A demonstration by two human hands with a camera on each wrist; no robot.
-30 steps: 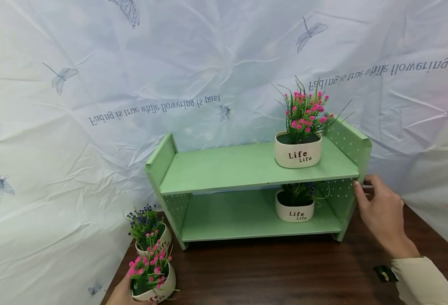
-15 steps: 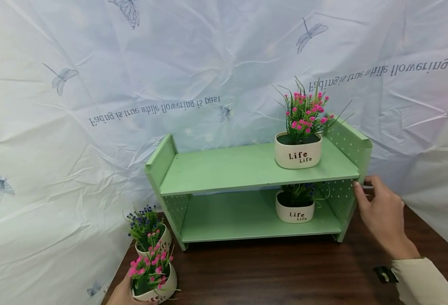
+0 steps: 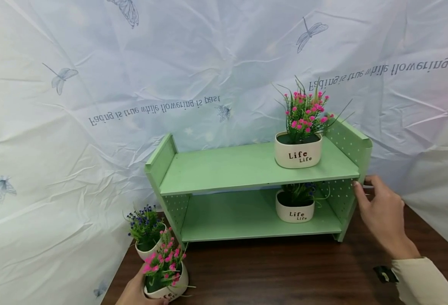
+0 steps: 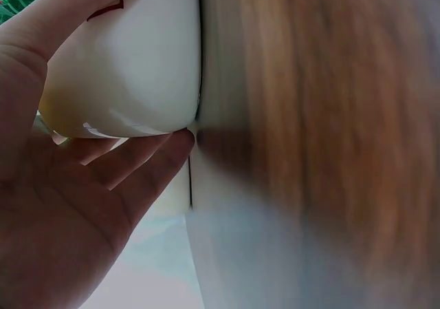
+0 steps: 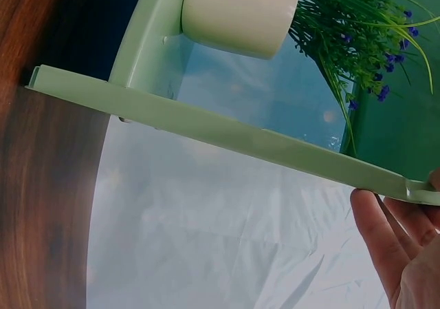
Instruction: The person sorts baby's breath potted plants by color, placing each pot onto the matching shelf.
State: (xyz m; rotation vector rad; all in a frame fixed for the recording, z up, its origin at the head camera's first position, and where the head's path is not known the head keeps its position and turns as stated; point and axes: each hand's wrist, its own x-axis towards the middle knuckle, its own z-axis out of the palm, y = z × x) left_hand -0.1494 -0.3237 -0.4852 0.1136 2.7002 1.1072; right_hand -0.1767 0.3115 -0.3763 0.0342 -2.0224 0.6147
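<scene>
Low in the head view, my left hand [image 3: 134, 289] holds a white oval flowerpot of pink artificial flowers [image 3: 181, 283]. In the left wrist view its thumb and fingers span the pot [image 4: 130, 68], whose base is close over the brown table. At the other side, my right hand [image 3: 385, 218] grips the right side panel of a green two-tier shelf [image 3: 216, 167], thumb at the front edge and fingers behind. The right wrist view shows those fingertips [image 5: 371, 206] against the panel [image 5: 227, 137].
A pink-flowered pot [image 3: 298, 153] stands on the upper tier at the right, with a blue-flowered pot [image 3: 294, 212] below it on the lower tier. Another blue-flowered pot [image 3: 141, 253] is left of the shelf, behind the held one. Printed cloth [image 3: 193, 55] hangs behind the wooden table [image 3: 254, 271].
My left hand has moved the pink-flowered pot a little to the right and slightly toward the shelf. My right hand and the shelf have stayed put.
</scene>
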